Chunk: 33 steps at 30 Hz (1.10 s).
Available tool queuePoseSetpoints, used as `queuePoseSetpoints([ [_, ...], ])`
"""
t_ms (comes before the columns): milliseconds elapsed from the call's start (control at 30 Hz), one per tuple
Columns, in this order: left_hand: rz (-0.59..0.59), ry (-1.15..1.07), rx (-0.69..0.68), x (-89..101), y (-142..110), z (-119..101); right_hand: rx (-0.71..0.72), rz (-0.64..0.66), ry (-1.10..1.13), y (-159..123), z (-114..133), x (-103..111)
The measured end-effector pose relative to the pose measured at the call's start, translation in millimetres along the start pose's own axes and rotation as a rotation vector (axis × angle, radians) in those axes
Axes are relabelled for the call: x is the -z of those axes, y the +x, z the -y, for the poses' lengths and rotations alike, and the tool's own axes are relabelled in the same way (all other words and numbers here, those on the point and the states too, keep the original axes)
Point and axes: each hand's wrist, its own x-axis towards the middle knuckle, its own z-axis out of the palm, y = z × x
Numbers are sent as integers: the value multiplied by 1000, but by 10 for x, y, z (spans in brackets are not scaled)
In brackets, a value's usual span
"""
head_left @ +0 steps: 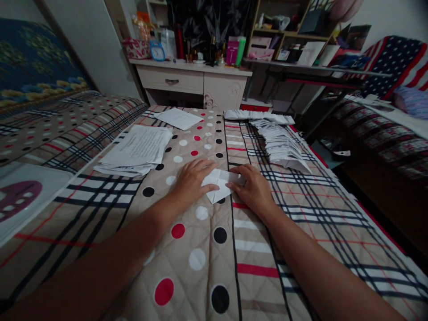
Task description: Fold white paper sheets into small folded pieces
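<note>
A small piece of folded white paper (219,185) lies on the quilted bedcover between my two hands, with creases across it. My left hand (194,178) grips its left part, the thumb on top of the paper and the fingers along the far edge. On the other side, my right hand (252,187) pinches the right end between thumb and fingers. Left of them sits a stack of printed sheets (137,147), and a few more sheets (179,118) lie beyond it. To the right is a long row of folded paper pieces (281,142) packed close together.
Another row of folded papers (257,117) lies at the bed's far edge. A white item with a purple print (30,196) rests at the left. Past the bed stand a white dresser (170,73) with bottles and a blue clock (157,50), and a desk (301,67) at right.
</note>
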Motion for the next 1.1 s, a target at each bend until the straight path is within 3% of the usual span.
queuePoseSetpoints([
  [133,28,-24,-23,-10,15,41,82,-27,24,11,-49,-45],
  [367,-22,-28,-62,18,8,-19,205,-125,38,-9,-20,-46],
  [667,-44,-4,-186,55,-10,-29,263,13,91,-30,82,17],
  [800,-12,-21,-187,59,-16,-20,219,62,155,-39,94,21],
  [967,20,-67,-101,45,-9,-15,53,-81,60,-35,32,-17],
  [1100,-55,-112,10,28,-5,8,-41,-67,-31,-39,0,-5],
])
